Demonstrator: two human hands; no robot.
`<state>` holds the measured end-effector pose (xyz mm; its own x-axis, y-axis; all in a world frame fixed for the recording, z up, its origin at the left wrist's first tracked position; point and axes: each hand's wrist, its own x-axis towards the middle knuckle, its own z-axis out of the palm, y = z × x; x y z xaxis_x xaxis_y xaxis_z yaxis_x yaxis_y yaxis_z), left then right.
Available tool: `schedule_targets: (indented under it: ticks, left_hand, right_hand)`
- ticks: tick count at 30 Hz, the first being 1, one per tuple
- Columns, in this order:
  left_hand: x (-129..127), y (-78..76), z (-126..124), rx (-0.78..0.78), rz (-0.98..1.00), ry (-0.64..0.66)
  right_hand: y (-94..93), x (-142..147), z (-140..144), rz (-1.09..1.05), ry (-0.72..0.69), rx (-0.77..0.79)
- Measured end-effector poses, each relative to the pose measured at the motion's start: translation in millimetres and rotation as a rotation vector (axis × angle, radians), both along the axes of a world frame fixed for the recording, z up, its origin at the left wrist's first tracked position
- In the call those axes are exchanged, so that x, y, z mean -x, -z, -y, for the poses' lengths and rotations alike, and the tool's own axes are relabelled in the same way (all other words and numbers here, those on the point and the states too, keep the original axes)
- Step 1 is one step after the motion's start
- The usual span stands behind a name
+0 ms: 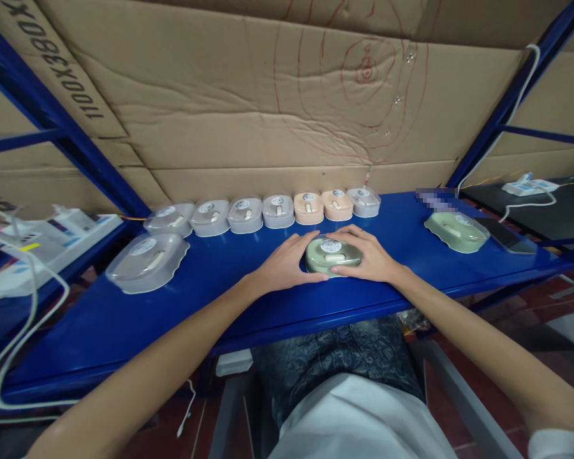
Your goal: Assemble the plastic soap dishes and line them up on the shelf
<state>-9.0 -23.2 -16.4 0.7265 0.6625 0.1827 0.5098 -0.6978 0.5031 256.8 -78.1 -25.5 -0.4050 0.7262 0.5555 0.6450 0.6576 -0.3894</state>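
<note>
A pale green lidded box with a round white label lies in the middle of the blue shelf. My left hand cups its left side and my right hand cups its right side, fingers curled over the lid. Both hands grip the same box. A second pale green box rests to the right, apart from my hands.
A row of several grey and peach boxes lines the back of the shelf against the cardboard wall. A larger grey box sits at the left. White power strips and cables lie far left; a phone lies far right.
</note>
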Motion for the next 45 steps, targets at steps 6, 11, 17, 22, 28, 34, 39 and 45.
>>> schedule_targets:
  ticks: [6, 11, 17, 22, 28, 34, 39, 45]
  left_hand:
    - [-0.1, 0.7, 0.1, -0.019, -0.021, 0.015]
    - [0.7, -2.9, 2.6, 0.012, -0.046, 0.020]
    - [1.0, -7.7, 6.8, -0.002, -0.063, 0.036]
    - [2.4, -6.6, 5.3, 0.010, -0.090, 0.045]
    - [3.8, -2.9, 3.3, 0.024, -0.099, 0.054]
    - [1.3, -3.2, 6.2, -0.040, -0.120, 0.063]
    - [0.3, -0.6, 6.4, -0.073, -0.111, 0.054]
    - [-0.2, 1.3, 5.0, -0.097, -0.094, 0.060]
  right_hand:
    - [1.6, -1.2, 0.3, 0.017, -0.001, 0.021]
    - [1.2, -2.1, 1.1, 0.029, -0.006, 0.048]
    - [1.0, -2.6, 1.5, 0.051, -0.008, 0.057]
    - [1.0, -3.3, 1.6, 0.085, 0.007, 0.072]
    - [-0.1, -4.4, 2.4, 0.129, -0.009, 0.057]
    - [3.5, -5.8, 2.5, 0.125, -0.013, 0.076]
    - [7.5, -6.3, 0.2, 0.081, -0.032, 0.061]
    - [9.1, -8.7, 0.1, 0.045, -0.061, 0.067]
